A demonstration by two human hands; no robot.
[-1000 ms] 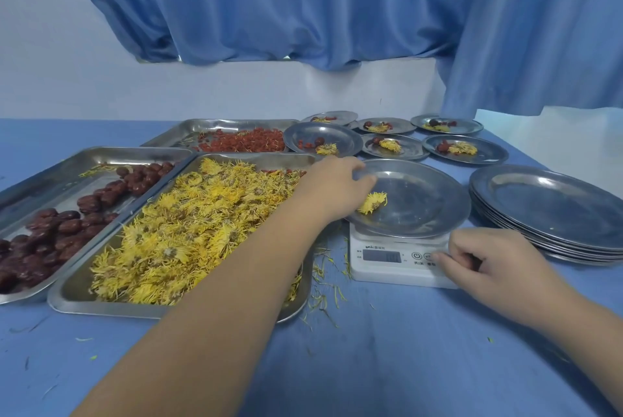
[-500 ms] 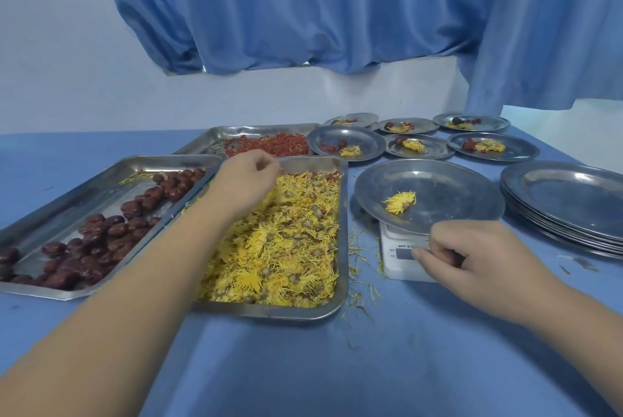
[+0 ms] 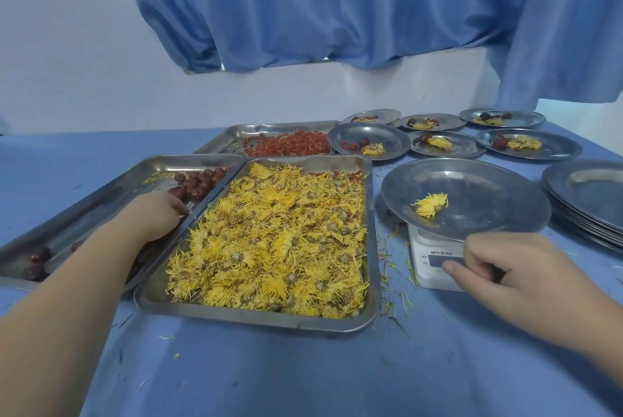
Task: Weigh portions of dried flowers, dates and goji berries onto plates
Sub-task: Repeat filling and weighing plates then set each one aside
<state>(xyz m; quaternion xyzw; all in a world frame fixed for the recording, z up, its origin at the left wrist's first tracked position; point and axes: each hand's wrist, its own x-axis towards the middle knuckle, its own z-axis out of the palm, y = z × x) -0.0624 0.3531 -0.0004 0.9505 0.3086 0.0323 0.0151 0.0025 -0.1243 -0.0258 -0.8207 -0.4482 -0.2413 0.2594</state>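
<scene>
A steel plate (image 3: 488, 201) with one yellow dried flower (image 3: 431, 204) sits on a white scale (image 3: 426, 276). My right hand (image 3: 515, 268) rests at the scale's front with loosely curled fingers, the thumb by the display. My left hand (image 3: 151, 218) reaches down into the date tray (image 3: 101, 194), among the dark red dates (image 3: 199, 182); its fingertips are hidden. A tray of dried flowers (image 3: 276, 241) lies between the two hands. The goji berries (image 3: 293, 143) lie in a tray behind it.
Several filled plates, such as this filled plate (image 3: 369, 140), stand at the back right. A stack of empty plates (image 3: 586, 194) sits at the right edge. Loose petals litter the blue cloth around the scale. A blue curtain hangs behind the table.
My left hand left the plate on the scale, crossed the flower tray leftward and now sits in the date tray. One flower stays on the plate. My right hand stayed at the scale.
</scene>
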